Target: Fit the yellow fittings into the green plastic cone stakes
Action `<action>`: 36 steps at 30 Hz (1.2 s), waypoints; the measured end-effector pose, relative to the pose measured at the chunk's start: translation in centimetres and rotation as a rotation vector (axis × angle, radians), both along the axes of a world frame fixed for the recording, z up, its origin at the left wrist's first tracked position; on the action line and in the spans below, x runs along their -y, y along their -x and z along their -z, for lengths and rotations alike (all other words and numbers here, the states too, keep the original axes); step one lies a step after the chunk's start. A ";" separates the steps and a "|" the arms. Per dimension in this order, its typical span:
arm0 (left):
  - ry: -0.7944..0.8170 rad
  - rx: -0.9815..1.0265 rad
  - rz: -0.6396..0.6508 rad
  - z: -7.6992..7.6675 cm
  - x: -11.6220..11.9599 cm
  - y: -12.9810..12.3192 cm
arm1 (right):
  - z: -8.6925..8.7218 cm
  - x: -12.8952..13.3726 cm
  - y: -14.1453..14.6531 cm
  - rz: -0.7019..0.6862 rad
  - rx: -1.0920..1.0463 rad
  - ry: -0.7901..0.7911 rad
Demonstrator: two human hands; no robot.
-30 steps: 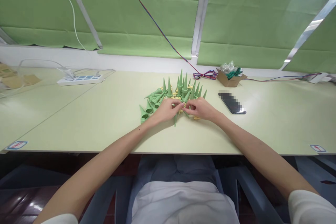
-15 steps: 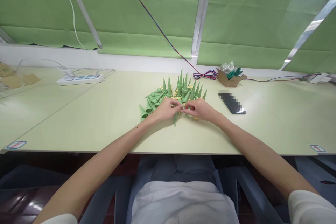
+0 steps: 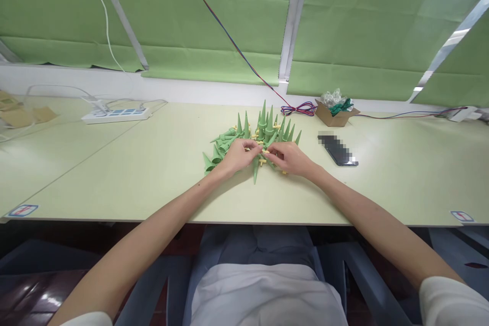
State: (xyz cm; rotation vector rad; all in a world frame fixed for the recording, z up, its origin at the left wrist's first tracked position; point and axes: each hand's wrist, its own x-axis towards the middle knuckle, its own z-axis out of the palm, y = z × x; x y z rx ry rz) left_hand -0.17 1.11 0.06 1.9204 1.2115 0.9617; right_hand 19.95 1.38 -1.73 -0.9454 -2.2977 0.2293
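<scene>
A pile of green cone-shaped pieces (image 3: pixel 262 123) lies on the pale table, some upright and others on their sides. Small yellow pieces (image 3: pixel 263 162) are scattered among them. My left hand (image 3: pixel 240 156) is at the front of the pile, thumb and fingers pinched together; what it grips is too small to name. Close beside it, fingertips nearly touching, my right hand (image 3: pixel 289 158) pinches a small yellow piece (image 3: pixel 266 152). One green cone (image 3: pixel 255 170) points toward me just below the hands.
A black phone (image 3: pixel 340 151) lies right of the pile. Behind it stands a small cardboard box (image 3: pixel 333 116) with plastic and green material, beside coiled wires (image 3: pixel 300 108). At the left are a power strip (image 3: pixel 116 115) and brown paper (image 3: pixel 19 116).
My left hand has shifted slightly up and left. A yellow piece now shows between the fingertips, and another is uncovered just below the hands.
</scene>
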 end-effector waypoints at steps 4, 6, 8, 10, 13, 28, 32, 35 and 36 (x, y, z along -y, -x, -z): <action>-0.149 -0.085 -0.024 0.4 -0.2 0.1 | -0.1 0.1 0.2 0.038 -0.025 -0.015; -0.237 -0.140 -0.052 0.5 -0.1 0.1 | -0.2 0.1 0.2 0.066 -0.042 -0.018; -0.300 -0.195 -0.072 0.6 -0.1 0.1 | -0.2 0.1 0.2 0.086 -0.068 -0.025; -0.326 -0.246 -0.064 0.7 -0.1 0.1 | -0.2 0.0 0.2 0.100 -0.093 -0.037; -0.312 -0.301 -0.037 0.9 -0.2 0.1 | -0.1 0.1 0.3 0.112 -0.133 -0.051; -0.336 -0.376 0.116 2.4 -1.1 0.6 | 0.3 -0.2 0.5 0.099 -0.256 0.023; -0.362 -0.354 0.076 2.1 -1.0 0.5 | 0.2 -0.1 0.6 0.112 -0.266 0.010; -0.360 -0.310 0.007 1.8 -0.8 0.3 | 0.0 0.0 0.6 0.134 -0.281 -0.003; -0.353 -0.295 -0.012 1.6 -0.7 0.2 | 0.0 0.1 0.7 0.137 -0.285 -0.003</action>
